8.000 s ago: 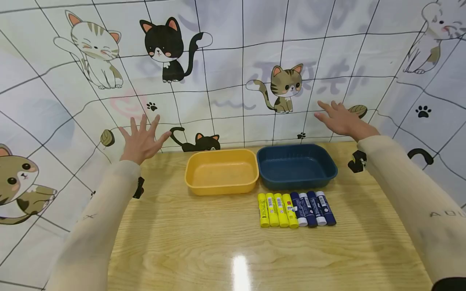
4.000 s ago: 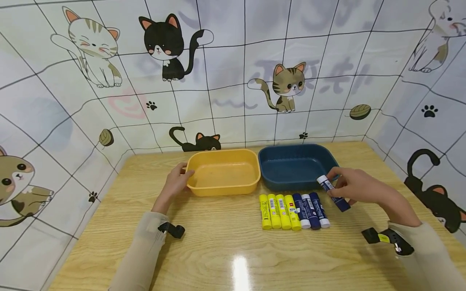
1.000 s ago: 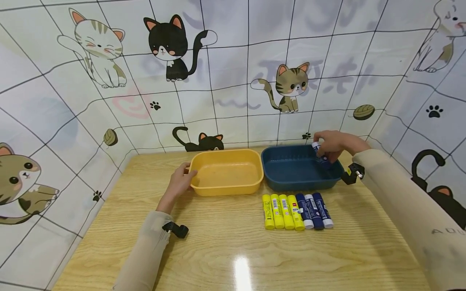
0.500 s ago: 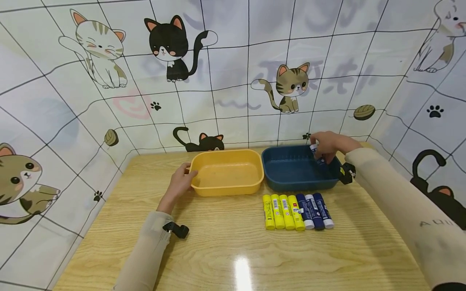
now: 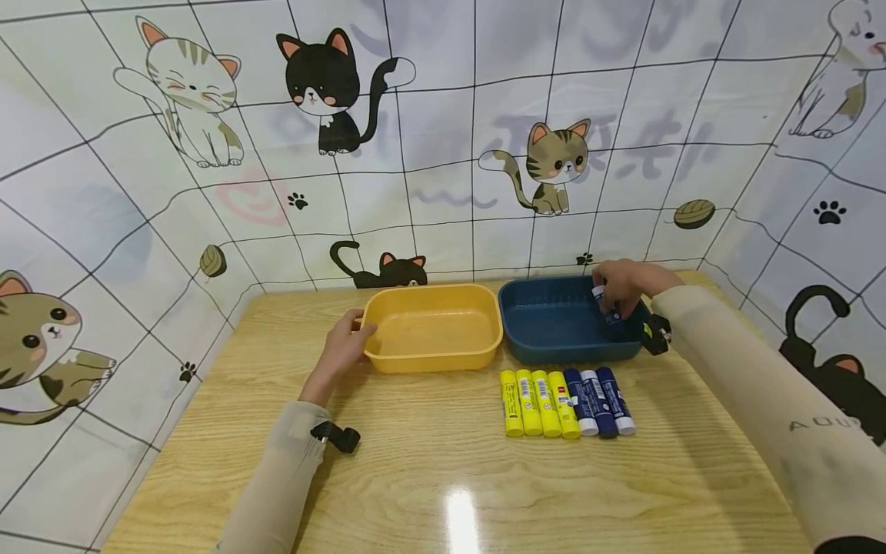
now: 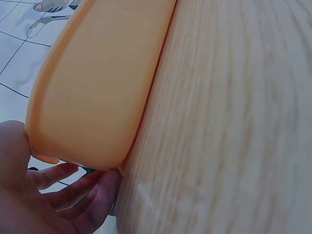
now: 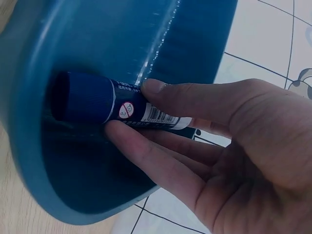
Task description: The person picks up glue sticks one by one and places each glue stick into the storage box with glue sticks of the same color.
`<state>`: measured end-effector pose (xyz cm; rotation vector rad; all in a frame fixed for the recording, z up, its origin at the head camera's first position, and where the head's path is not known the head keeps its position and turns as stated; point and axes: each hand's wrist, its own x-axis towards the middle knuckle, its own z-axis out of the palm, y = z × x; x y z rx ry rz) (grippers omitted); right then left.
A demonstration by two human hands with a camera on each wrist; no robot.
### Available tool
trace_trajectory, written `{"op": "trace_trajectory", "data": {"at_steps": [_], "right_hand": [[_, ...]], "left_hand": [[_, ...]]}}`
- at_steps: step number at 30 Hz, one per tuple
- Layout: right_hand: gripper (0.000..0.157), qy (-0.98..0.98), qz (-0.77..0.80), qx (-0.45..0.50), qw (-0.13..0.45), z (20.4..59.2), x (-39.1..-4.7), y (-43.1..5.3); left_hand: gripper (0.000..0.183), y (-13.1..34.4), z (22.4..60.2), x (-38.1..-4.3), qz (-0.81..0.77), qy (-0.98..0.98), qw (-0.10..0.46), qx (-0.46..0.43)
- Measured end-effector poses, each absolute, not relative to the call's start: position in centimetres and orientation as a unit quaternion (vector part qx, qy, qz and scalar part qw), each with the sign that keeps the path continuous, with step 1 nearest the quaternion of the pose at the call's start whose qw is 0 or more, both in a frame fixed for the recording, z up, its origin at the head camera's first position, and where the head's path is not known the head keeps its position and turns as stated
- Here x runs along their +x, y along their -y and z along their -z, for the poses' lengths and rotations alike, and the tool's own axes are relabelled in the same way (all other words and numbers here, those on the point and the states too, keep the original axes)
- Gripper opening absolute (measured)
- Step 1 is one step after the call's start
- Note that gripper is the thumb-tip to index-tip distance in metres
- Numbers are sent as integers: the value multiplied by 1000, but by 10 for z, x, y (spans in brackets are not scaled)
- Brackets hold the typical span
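Note:
My right hand (image 5: 623, 285) is inside the right end of the dark blue plastic bin (image 5: 554, 352). Between its thumb and fingers it pinches a navy glue stick (image 7: 90, 97) with a white end, lying lengthwise close over the bin floor in the right wrist view. At the left end of the yellow plastic bin (image 5: 432, 362), my left hand (image 5: 341, 346) grips the rim, thumb on top and fingers (image 6: 100, 197) curled below the edge. In front of the blue bin lie several yellow glue sticks (image 5: 529, 404) and three navy ones (image 5: 598, 404), side by side in a row.
Both bins stand side by side at the back of the wooden table (image 5: 388, 469), close to a cat-patterned cloth wall (image 5: 443, 154). Similar cloth walls rise at left and right.
My right hand first took the rightmost navy glue stick from the row, carried it over the blue bin, then lowered it inside. The left hand came down onto the yellow bin's rim and stayed there.

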<state>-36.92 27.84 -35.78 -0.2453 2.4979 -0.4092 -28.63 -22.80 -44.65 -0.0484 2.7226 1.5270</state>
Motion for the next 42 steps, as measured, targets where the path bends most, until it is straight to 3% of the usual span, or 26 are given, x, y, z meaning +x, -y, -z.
{"op": "trace_trajectory", "data": {"at_steps": [6, 42], "right_hand": [[64, -933, 162, -93, 308, 362, -365, -277], [54, -947, 122, -64, 292, 373, -367, -273]], "left_hand": [[50, 228, 447, -286, -489, -872, 9, -15], [49, 228, 448, -287, -499, -866, 9, -22]]}}
